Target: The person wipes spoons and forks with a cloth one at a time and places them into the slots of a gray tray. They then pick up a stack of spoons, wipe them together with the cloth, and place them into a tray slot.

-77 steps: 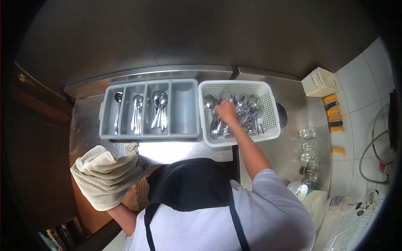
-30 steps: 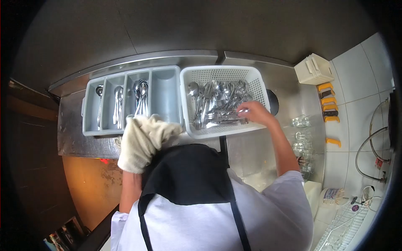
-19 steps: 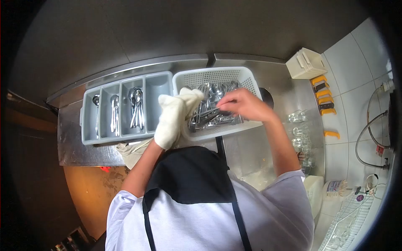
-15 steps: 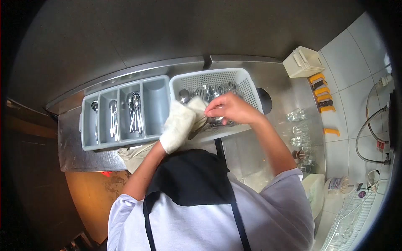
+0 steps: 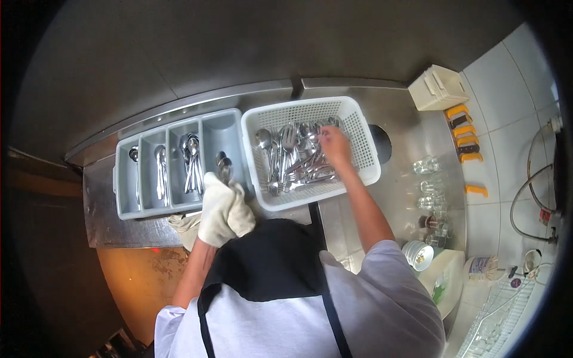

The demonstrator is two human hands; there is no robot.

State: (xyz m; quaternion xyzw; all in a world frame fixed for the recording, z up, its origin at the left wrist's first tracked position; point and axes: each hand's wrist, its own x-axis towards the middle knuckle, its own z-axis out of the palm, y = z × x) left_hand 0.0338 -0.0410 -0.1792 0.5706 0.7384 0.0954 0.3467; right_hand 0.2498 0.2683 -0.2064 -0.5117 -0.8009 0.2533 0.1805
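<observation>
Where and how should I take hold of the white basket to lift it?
Probably by the rim at both short ends of the white basket, coming from above: the rim stands clear of the cutlery inside, and the gray tray sits close beside the left end, leaving little side access.

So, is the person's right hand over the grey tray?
No, the right hand is over the cutlery in the white basket, beside the grey tray.
</observation>
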